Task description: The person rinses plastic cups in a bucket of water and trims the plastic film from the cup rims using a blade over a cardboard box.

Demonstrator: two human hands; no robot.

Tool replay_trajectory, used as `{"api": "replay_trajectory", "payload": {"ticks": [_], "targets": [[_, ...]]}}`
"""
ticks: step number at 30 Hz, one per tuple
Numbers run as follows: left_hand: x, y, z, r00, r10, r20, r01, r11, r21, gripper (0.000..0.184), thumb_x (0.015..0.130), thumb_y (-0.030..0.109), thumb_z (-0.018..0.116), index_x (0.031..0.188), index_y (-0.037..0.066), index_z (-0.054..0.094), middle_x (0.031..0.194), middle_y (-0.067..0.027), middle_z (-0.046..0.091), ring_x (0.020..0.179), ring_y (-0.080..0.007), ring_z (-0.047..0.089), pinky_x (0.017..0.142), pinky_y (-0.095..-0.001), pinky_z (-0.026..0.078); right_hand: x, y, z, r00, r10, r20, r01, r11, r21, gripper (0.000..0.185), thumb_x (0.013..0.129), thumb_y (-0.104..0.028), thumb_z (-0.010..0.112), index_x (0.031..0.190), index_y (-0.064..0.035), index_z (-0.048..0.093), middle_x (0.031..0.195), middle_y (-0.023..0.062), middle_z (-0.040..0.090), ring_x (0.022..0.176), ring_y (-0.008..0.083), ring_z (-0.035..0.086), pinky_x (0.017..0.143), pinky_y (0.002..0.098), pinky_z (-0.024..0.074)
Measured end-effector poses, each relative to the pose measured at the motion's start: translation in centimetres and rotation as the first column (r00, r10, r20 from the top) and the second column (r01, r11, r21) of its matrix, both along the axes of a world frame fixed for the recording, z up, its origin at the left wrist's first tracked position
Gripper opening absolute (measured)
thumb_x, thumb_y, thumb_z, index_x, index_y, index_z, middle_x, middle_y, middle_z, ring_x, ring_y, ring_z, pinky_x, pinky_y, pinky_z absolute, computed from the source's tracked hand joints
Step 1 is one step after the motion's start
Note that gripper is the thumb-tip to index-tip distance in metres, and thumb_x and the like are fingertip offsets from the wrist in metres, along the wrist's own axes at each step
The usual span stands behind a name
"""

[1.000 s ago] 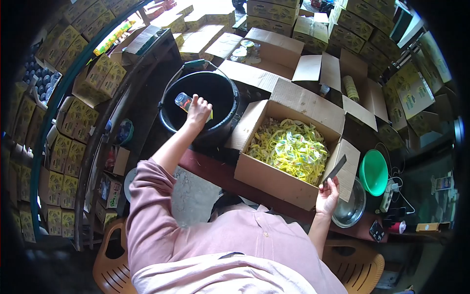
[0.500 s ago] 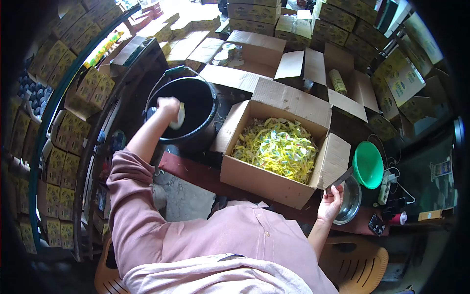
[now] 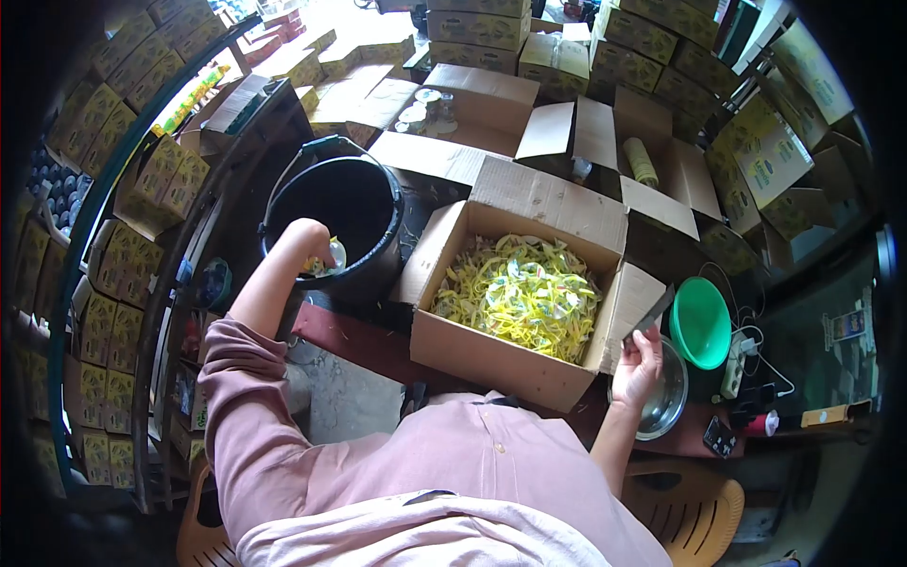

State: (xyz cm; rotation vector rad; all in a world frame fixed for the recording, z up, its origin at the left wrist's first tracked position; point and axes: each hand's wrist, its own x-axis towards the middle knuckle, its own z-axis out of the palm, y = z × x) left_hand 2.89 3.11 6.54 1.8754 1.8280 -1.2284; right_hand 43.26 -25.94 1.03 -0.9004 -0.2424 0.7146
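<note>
My left hand is inside the mouth of the black bucket, its fingers closed on a small whitish thing with yellow on it. The hand hides part of that thing, so its kind is unclear. My right hand grips a dark, flat-bladed knife, which points up and away beside the box flap. Between my hands stands an open cardboard box heaped with yellow and white strips. Just right of my right hand are a clear bowl and a green bowl.
Behind the strip box, an open carton holds clear round containers, and another holds a pale yellow stack. A power strip with cables lies at the right. Shelves of printed cartons line the left.
My left hand has come lower and nearer to me in the bucket, still with the whitish thing. The right hand keeps hold of the knife. The whole view has shifted slightly.
</note>
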Motion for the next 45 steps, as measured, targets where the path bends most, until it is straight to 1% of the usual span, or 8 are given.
{"api": "replay_trajectory", "payload": {"ticks": [8,10,15,19,22,30,32,45], "targets": [[-0.8,0.3,-0.5,0.983,-0.176,0.058,0.153,0.946,0.285,0.059,0.057,0.052,0.072,0.090,0.004,0.066,0.089,-0.0114,0.065,0.080,-0.0232,0.063,0.072,-0.0313,0.051,-0.6,-0.4,0.1,0.999,-0.040,-0.024,0.039,0.998,-0.050,0.014,0.076,-0.002,0.059,0.088,-0.0101,0.058,0.076,-0.0037,0.058,0.064,0.0036,0.051,0.059,0.0152,0.0384],[0.3,0.6,-0.5,0.987,-0.141,-0.072,0.141,0.990,-0.001,0.060,0.056,0.052,0.072,0.089,0.003,0.066,0.089,-0.0114,0.065,0.080,-0.0234,0.063,0.073,-0.0312,0.051,-0.3,-0.7,0.1,0.997,-0.077,-0.027,0.075,0.995,-0.067,0.011,0.077,-0.004,0.059,0.087,-0.0107,0.058,0.074,-0.0044,0.057,0.063,0.0028,0.049,0.059,0.0149,0.0375],[0.7,0.6,0.2,0.995,-0.043,-0.091,0.038,0.998,-0.057,0.060,0.057,0.053,0.072,0.088,0.002,0.066,0.089,-0.0115,0.065,0.080,-0.0223,0.064,0.073,-0.0311,0.051,0.7,-1.0,-0.7,0.996,-0.091,0.009,0.091,0.992,-0.084,0.009,0.078,-0.006,0.059,0.085,-0.0122,0.057,0.071,-0.0062,0.056,0.059,0.0018,0.048,0.055,0.0149,0.0359],[0.1,0.1,-0.3,0.993,-0.061,0.098,0.025,0.943,0.332,0.056,0.058,0.048,0.074,0.094,0.006,0.066,0.094,-0.0095,0.064,0.084,-0.0225,0.063,0.075,-0.0301,0.050,1.0,-0.7,-0.7,0.999,-0.026,0.026,0.028,0.997,-0.071,0.009,0.079,-0.007,0.058,0.087,-0.0116,0.057,0.074,-0.0043,0.058,0.062,0.0031,0.051,0.058,0.0156,0.0384],[1.3,-0.5,0.5,0.996,0.063,-0.059,-0.061,0.997,0.040,0.055,0.059,0.049,0.073,0.093,0.006,0.066,0.093,-0.0092,0.064,0.083,-0.0218,0.063,0.075,-0.0299,0.050,1.2,-0.8,-1.3,0.999,0.032,0.044,-0.029,0.997,-0.067,0.009,0.080,-0.007,0.057,0.089,-0.0111,0.056,0.078,-0.0035,0.059,0.068,0.0045,0.053,0.064,0.0170,0.0411],[-0.1,-0.6,0.6,0.996,-0.062,0.061,0.045,0.965,0.260,0.056,0.060,0.052,0.071,0.093,0.008,0.066,0.094,-0.0101,0.064,0.082,-0.0229,0.063,0.073,-0.0301,0.050,1.2,-0.5,-1.3,0.998,0.024,0.052,-0.021,0.998,-0.058,0.010,0.079,-0.005,0.057,0.089,-0.0087,0.056,0.079,-0.0015,0.060,0.069,0.0051,0.055,0.065,0.0168,0.0429],[-0.3,-0.1,0.2,1.000,0.017,-0.006,-0.017,1.000,-0.012,0.059,0.061,0.053,0.069,0.088,0.001,0.065,0.086,-0.0125,0.065,0.075,-0.0231,0.064,0.068,-0.0308,0.052,1.0,-0.5,-1.1,0.999,0.015,0.051,-0.011,0.998,-0.067,0.011,0.079,-0.004,0.057,0.089,-0.0088,0.057,0.078,-0.0018,0.060,0.065,0.0036,0.052,0.060,0.0158,0.0407],[0.6,-0.1,0.9,0.996,0.079,0.026,-0.077,0.994,-0.075,0.060,0.067,0.054,0.065,0.100,0.003,0.063,0.095,-0.0133,0.063,0.081,-0.0228,0.064,0.071,-0.0317,0.051,1.1,-0.6,-1.1,0.996,-0.029,0.082,0.033,0.999,-0.042,0.011,0.080,-0.002,0.056,0.089,-0.0079,0.058,0.079,-0.0012,0.059,0.065,0.0035,0.052,0.060,0.0159,0.0409]]}}
